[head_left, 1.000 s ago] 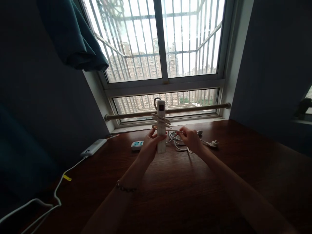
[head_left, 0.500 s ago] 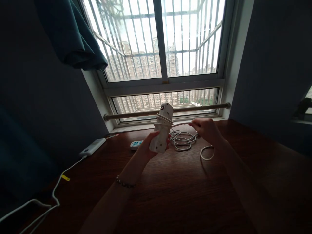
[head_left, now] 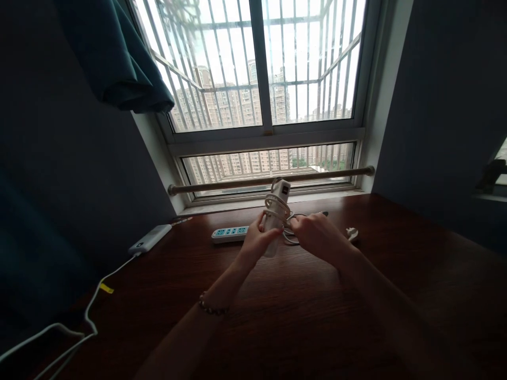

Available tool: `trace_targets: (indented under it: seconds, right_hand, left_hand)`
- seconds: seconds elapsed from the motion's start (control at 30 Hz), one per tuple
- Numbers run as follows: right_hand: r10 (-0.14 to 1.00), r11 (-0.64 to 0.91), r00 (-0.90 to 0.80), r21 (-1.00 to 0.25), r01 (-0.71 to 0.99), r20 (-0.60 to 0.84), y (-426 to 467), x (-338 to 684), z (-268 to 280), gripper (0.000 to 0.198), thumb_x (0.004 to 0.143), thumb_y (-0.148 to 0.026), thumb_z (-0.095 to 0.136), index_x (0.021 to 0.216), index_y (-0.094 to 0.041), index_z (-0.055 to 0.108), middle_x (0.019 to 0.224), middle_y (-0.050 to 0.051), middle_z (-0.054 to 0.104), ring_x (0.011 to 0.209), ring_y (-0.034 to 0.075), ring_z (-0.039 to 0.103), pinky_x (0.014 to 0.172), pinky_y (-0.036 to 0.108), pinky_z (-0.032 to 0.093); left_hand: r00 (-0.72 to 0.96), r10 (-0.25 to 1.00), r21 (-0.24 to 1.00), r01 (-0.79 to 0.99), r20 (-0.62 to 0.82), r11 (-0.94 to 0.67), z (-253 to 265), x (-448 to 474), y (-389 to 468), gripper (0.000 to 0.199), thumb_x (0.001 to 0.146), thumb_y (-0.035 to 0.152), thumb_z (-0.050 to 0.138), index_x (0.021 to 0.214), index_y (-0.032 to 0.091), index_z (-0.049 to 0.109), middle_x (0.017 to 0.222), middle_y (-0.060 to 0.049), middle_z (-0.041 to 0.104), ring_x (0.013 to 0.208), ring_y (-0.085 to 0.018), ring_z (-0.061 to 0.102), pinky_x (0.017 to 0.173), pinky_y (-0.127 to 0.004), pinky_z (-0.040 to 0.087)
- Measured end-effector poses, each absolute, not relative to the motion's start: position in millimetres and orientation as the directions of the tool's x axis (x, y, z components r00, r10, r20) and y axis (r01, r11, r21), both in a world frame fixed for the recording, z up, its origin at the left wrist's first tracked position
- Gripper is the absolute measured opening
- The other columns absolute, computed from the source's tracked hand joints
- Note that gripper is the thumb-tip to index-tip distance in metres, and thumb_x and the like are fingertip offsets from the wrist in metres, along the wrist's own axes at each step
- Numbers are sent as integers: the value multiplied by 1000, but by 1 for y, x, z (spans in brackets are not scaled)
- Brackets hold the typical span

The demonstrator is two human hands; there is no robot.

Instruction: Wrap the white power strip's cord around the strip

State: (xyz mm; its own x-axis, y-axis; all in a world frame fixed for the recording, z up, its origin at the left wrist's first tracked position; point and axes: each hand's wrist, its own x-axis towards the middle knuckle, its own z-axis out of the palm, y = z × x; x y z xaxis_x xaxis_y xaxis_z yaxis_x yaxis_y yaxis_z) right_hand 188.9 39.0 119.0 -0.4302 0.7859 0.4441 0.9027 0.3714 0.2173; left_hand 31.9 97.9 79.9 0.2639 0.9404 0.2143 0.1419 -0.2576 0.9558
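The white power strip (head_left: 276,214) is held up off the wooden desk (head_left: 301,316), in front of the window rail, long axis running near-vertical with the top end leaning a bit right and away. A few turns of its white cord (head_left: 274,203) sit wrapped around the upper half. The left hand (head_left: 257,244) has its fingers curled round the lower end of the strip, so that's the hand carrying it. The right hand (head_left: 319,236) is just to the right of the strip, nearly touching it, closed on the loose run of cord that comes off the wrap. So the cord lies right of the strip, on the right hand's side.

Behind, a second strip with blue sockets (head_left: 230,233) lies flat on the desk, and the plug (head_left: 350,233) rests further right. A power bank (head_left: 150,239) sits at far left.

Hard to see: the backlight kills detail, the right hand hides the slack cord under it, and I can't tell exactly how its fingers pinch.
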Motion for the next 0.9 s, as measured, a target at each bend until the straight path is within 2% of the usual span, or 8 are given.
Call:
trace_targets:
  seconds: [0.13, 0.23, 0.3, 0.43, 0.53, 0.63, 0.73, 0.9]
  right_hand:
    - [856, 411, -402, 45, 911, 324, 45, 187, 108, 16, 70, -6, 41, 76, -11, 55, 74, 11, 61, 67, 22, 59, 53, 27, 31]
    - [895, 381, -356, -45, 924, 271, 57, 191, 97, 12, 72, -13, 45, 75, -13, 56, 75, 9, 62, 68, 17, 59, 52, 22, 34]
    - [919, 336, -306, -85, 938, 250, 63, 195, 94, 12, 74, -18, 45, 70, -13, 56, 74, 9, 62, 64, 15, 58, 49, 20, 33]
    - [931, 275, -242, -88, 957, 275, 62, 196, 99, 21, 80, -24, 42, 70, -12, 56, 72, 11, 61, 60, 15, 56, 49, 22, 32]
    - [898, 338, -314, -25, 941, 308, 54, 190, 104, 23, 82, -26, 40, 73, -13, 57, 73, 11, 61, 65, 19, 57, 53, 25, 31]
    - [848, 455, -444, 35, 890, 290, 50, 187, 104, 21, 81, -24, 41, 69, -15, 56, 69, 9, 61, 64, 18, 56, 52, 26, 28]
    - [770, 569, -568, 90, 818, 291, 51, 192, 104, 17, 76, -22, 45, 64, -15, 55, 66, 5, 60, 60, 15, 54, 51, 26, 25]
    - [759, 609, -590, 21, 793, 274, 59, 213, 113, 11, 69, -24, 55, 61, -16, 56, 57, -1, 56, 51, 9, 43, 49, 23, 23]
  left_hand:
    - [171, 857, 556, 696, 486, -454, 68, 40, 86, 82, 65, 41, 58, 133, 17, 18, 97, -11, 57, 86, -28, 54, 70, -37, 42]
    - [198, 781, 258, 872, 593, -417, 66, 41, 84, 79, 72, 43, 48, 134, 13, 9, 97, -12, 53, 83, -29, 53, 66, -37, 41]
    - [196, 744, 137, 923, 638, -361, 66, 37, 87, 76, 74, 43, 45, 134, 13, 10, 94, -12, 51, 80, -28, 52, 64, -36, 40]
    - [143, 701, 15, 977, 699, -215, 67, 25, 102, 79, 72, 43, 47, 134, 12, 9, 95, -13, 48, 80, -27, 50, 65, -35, 39]
    - [188, 738, -75, 980, 648, -184, 61, 22, 109, 82, 68, 42, 52, 133, 10, 13, 92, -13, 49, 79, -27, 49, 64, -36, 38]
    - [338, 750, -177, 941, 568, -290, 51, 25, 109, 74, 66, 32, 53, 130, 10, 22, 88, -12, 50, 76, -26, 48, 64, -37, 37]
    - [536, 678, -244, 841, 504, -483, 48, 31, 103, 64, 65, 21, 52, 124, 7, 31, 90, -12, 53, 80, -26, 47, 68, -39, 36]
    - [729, 522, -308, 671, 444, -675, 65, 34, 88, 36, 79, 13, 37, 113, 24, 43, 99, -3, 56, 93, -25, 44, 83, -44, 30]
